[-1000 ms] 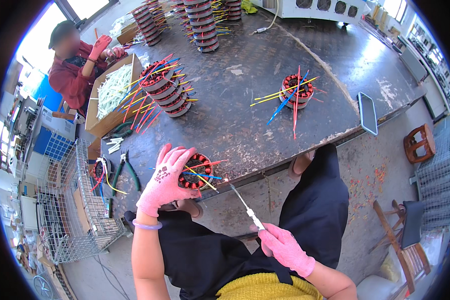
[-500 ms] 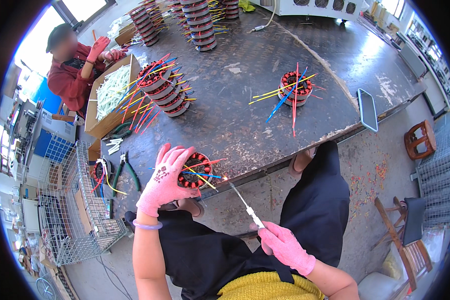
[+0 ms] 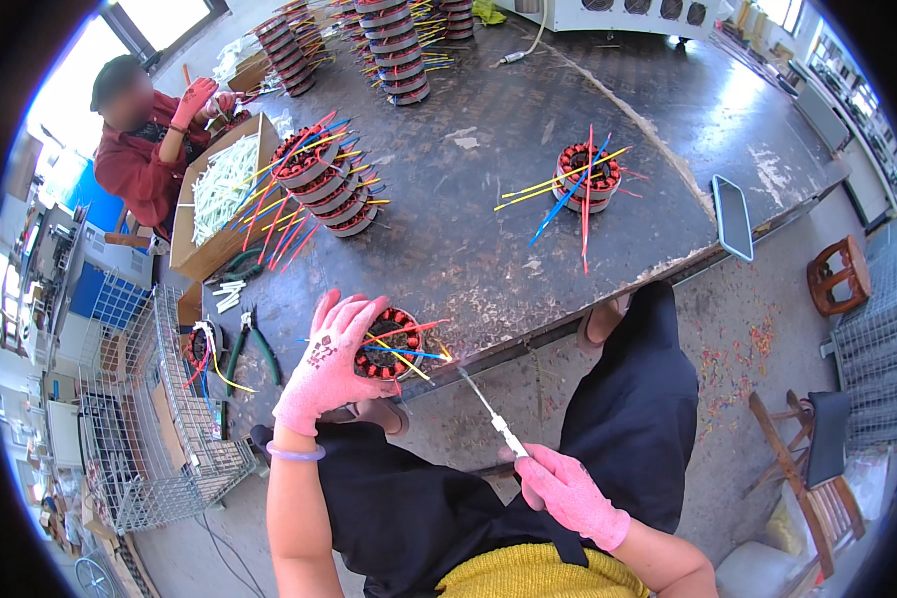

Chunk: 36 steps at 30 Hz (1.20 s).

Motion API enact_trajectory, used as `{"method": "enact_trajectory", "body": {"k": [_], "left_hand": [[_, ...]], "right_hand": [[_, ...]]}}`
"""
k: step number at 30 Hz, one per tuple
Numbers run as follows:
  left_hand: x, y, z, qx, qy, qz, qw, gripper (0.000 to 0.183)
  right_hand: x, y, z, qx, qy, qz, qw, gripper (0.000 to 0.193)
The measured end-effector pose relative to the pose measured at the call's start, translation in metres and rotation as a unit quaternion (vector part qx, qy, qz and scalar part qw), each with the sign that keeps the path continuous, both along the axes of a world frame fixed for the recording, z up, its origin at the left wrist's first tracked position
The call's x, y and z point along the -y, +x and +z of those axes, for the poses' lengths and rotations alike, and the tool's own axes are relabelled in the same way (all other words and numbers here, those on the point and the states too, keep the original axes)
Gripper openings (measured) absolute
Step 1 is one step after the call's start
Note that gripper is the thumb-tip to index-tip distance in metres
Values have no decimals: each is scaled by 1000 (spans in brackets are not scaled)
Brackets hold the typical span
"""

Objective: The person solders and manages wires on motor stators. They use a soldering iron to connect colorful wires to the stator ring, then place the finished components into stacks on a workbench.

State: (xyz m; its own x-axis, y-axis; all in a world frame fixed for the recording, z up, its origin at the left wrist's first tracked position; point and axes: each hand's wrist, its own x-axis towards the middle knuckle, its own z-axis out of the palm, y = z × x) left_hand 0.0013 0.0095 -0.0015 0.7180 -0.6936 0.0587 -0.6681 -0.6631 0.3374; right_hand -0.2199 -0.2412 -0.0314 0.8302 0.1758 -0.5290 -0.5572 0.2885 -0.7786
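Observation:
My left hand (image 3: pixel 331 364), in a pink glove, grips a motor stator (image 3: pixel 390 344) with red windings at the table's near edge. Red, yellow and blue sleeved leads stick out of it to the right. In my right hand (image 3: pixel 571 496), also gloved in pink, is a slim torch-like tool (image 3: pixel 505 431) with a white body and a long thin metal tip. That tip points up and left at the end of the blue lead (image 3: pixel 416 354), where a small bright orange-white glow shows. Whether tip and lead touch cannot be told.
Stacked stators (image 3: pixel 331 184) stand beyond my left hand, another stator (image 3: pixel 586 177) farther right. Pliers (image 3: pixel 251 349) and a small wired stator (image 3: pixel 203 344) lie left. A box of white sleeves (image 3: pixel 224 189) stands near a co-worker (image 3: pixel 140 140). A phone (image 3: pixel 733 217) overhangs the right edge.
The glow at the blue lead's end has grown brighter and an orange streak shows there. Both hands stay nearly where they were.

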Motion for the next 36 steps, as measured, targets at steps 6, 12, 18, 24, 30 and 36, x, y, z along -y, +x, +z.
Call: {"method": "enact_trajectory", "body": {"k": [6,12,18,24,30,36], "left_hand": [[0,0,0,4,-4,-6,1000,105],[-2,1,-2,7,-6,-10,1000,104],[-2,1,-1,3,-6,-7,1000,104],[-3,1,-3,-3,-3,2,1000,105],[-2,-1,-3,-1,5,20,1000,107],[-2,-1,-6,-4,6,19,1000,107]], "right_hand": [[1,1,0,18,-19,9,1000,32],[0,0,-2,19,-13,4,1000,32],[-1,0,-2,7,8,-4,1000,32],[1,-1,-4,12,-7,1,1000,33],[2,-2,-6,8,9,-15,1000,34],[-2,2,-3,1,6,0,1000,34]]}}
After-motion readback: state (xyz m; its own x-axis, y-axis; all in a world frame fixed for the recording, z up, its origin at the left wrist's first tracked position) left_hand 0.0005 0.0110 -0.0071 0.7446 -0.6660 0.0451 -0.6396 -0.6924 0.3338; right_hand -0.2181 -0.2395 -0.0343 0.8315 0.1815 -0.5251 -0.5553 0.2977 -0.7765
